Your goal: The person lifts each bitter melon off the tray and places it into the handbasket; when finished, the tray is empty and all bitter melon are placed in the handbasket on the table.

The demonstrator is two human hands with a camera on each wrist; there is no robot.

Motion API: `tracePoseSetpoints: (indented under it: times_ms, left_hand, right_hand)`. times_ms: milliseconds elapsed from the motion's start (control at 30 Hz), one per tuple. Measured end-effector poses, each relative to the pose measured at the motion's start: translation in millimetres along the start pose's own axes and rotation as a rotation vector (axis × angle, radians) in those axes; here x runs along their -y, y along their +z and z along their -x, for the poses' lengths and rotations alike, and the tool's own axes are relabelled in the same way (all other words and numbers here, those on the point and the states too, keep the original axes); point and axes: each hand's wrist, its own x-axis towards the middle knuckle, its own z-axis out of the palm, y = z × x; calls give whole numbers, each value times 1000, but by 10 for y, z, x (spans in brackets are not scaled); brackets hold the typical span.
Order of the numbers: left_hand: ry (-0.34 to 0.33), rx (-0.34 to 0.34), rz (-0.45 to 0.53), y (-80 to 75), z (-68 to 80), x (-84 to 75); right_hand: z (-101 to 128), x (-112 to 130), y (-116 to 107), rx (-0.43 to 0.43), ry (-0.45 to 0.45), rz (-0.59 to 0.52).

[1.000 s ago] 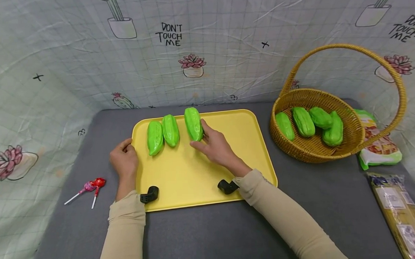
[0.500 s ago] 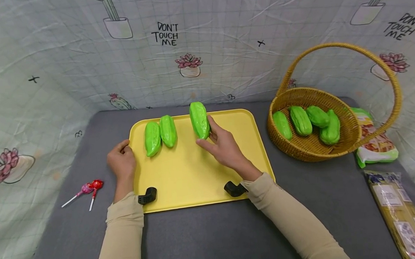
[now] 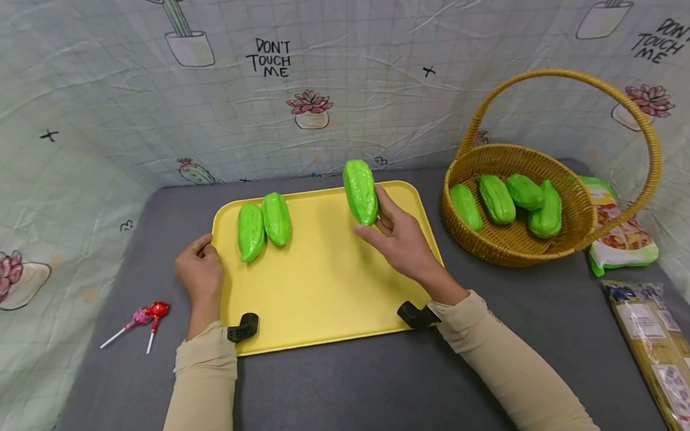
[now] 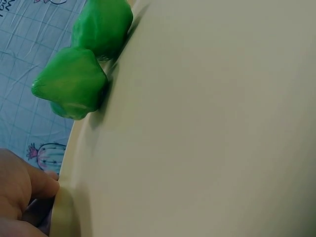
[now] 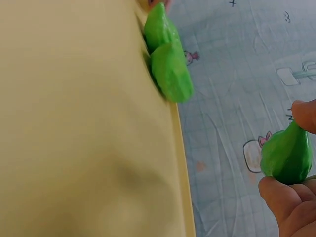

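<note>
My right hand (image 3: 400,239) holds a bright green, glossy, ridged vegetable (image 3: 360,192) between thumb and fingers, raised above the back right part of the yellow tray (image 3: 325,293). In the right wrist view the held vegetable (image 5: 286,155) tapers towards the thumb. At the tray's left rim, my left hand (image 3: 199,270) has its fingers curled and pinches the edge; the left wrist view shows the fingers (image 4: 42,185) at that rim. Two similar green vegetables, one (image 3: 250,232) left of the other (image 3: 277,220), lie side by side at the tray's back left.
A wicker basket (image 3: 485,251) with a tall handle stands right of the tray, holding several green vegetables (image 3: 497,199). Beyond it are a green-and-white food packet (image 3: 624,251) and a long clear packet (image 3: 653,337). Two lollipops (image 3: 152,311) lie left. A printed cloth (image 3: 363,112) hangs behind.
My right hand has lifted the green vegetable and carried it to the right, away from the other two. My left hand stays at the tray's left rim. The head view has shifted slightly.
</note>
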Motion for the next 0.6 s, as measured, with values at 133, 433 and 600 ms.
tracePoseSetpoints:
  times_ms: [133, 433, 600]
  left_hand:
    - [6, 1, -7, 7, 7, 11]
    - [-3, -6, 6, 16, 10, -9]
    - [-8, -15, -2, 11, 10, -17]
  right_hand:
    - [44, -12, -88, -11, -19, -19]
    - [204, -16, -370, -71, -30, 0]
    - [255, -34, -492, -96, -27, 10]
